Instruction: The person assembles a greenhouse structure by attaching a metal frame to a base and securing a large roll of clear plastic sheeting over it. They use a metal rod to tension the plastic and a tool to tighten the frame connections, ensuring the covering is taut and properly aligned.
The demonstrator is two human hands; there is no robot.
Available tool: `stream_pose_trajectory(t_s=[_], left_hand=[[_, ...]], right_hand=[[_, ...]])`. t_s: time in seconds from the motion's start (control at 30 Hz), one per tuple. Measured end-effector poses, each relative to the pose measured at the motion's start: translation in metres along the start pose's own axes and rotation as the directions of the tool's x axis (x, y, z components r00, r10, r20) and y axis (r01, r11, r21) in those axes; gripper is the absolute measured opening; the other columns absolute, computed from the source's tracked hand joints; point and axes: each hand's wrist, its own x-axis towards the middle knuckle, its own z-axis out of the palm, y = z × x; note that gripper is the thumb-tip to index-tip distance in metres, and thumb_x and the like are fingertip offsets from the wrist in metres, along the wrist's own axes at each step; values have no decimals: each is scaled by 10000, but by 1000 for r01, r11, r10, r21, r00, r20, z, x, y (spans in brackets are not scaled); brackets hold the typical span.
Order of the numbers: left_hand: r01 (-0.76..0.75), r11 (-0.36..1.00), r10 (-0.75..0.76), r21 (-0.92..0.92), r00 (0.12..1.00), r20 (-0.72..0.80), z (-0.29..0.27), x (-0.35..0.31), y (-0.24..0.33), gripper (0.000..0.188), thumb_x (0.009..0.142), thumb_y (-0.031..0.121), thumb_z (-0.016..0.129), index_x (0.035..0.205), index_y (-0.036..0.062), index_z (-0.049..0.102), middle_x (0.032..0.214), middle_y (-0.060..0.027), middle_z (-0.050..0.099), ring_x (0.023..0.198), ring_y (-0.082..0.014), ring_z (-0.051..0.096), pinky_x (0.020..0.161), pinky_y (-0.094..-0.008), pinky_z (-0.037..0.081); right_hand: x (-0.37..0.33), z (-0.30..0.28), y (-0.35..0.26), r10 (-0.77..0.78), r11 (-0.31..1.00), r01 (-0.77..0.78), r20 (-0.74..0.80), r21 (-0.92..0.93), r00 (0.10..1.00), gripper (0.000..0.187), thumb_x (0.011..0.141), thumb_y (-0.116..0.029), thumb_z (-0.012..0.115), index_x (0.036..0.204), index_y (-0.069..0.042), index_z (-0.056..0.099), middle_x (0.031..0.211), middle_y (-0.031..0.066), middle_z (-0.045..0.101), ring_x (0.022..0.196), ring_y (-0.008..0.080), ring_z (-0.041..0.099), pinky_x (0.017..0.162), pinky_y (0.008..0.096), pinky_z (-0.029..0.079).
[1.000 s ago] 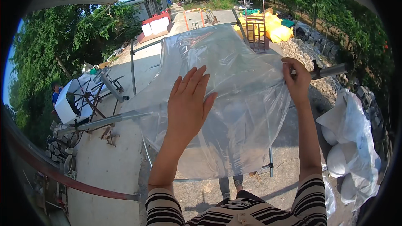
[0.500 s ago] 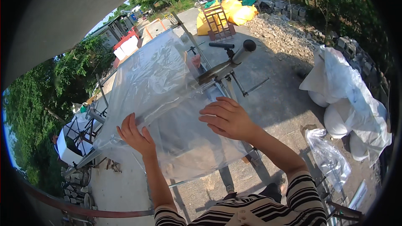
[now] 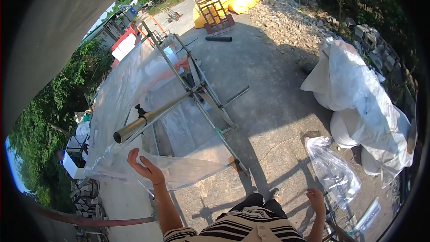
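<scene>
A large sheet of clear plastic film hangs over a metal pipe frame in front of me. A thick metal tube with a dark knob near its end lies slantwise across the frame and over the film. Just below the tube's near end is my left hand, palm up, its fingers apart and holding nothing. It overlaps the film's near edge; contact cannot be made out. Lowered at my right side, my right hand has its fingers curled together, and what they hold, if anything, is hidden.
White sacks under a pale sheet stand at the right, with crumpled clear plastic on the ground before them. A hand truck leans by yellow sacks at the back. A dark pipe lies on the concrete near rubble.
The tube has swung from the frame's right side to the left across it, and the film has shifted left. My right hand has dropped from above the film to my right side.
</scene>
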Motion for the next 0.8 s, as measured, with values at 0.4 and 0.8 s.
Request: stream_pose_trajectory(t_s=[0.4, 0.8], left_hand=[[429, 880, 213, -205, 29, 977, 282, -200, 107, 223, 868, 194, 533, 1057, 107, 615, 964, -104, 637, 849, -290, 614, 722, -381, 482], [465, 868, -80, -173, 475, 876, 570, -86, 32, 199, 834, 151, 579, 1023, 95, 606, 917, -92, 639, 809, -307, 609, 671, -384, 492]], right_hand=[[277, -41, -293, -469, 882, 468, -24, -47, 883, 140, 777, -157, 681, 784, -28, 625, 744, 94, 651, 681, 229, 631, 601, 327, 470], [522, 12, -398, -480, 862, 507, 309, -8, 821, 178, 785, -207, 674, 790, -34, 633, 724, 94, 642, 639, 245, 623, 578, 334, 464]])
